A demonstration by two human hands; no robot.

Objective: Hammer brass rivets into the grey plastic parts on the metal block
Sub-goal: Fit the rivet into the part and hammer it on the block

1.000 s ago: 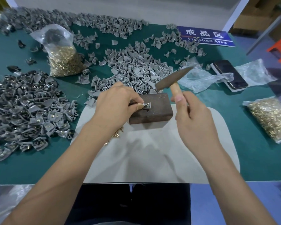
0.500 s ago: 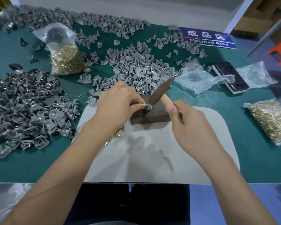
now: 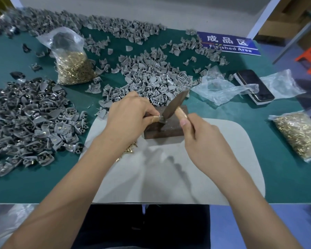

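Observation:
A dark metal block (image 3: pixel 171 129) stands on a grey mat (image 3: pixel 169 177) at the table's middle. My left hand (image 3: pixel 129 117) pinches a small grey plastic part (image 3: pixel 162 119) on the block's top; the part is mostly hidden by my fingers. My right hand (image 3: pixel 201 141) grips the wooden handle of a hammer (image 3: pixel 174 106), whose dark head is down on the part. Loose brass rivets (image 3: pixel 129 150) lie on the mat under my left wrist.
Piles of grey parts lie at the left (image 3: pixel 31 123) and behind the block (image 3: pixel 151 81). Bags of brass rivets sit at back left (image 3: pixel 72 67) and at the right (image 3: pixel 300 135). A phone (image 3: pixel 253 87), crumpled plastic bags (image 3: pixel 221 88) and a blue sign (image 3: pixel 228 44) lie right.
The hammer head swung down from its raised position at the right onto the part on the block. My left hand stayed pinching the part.

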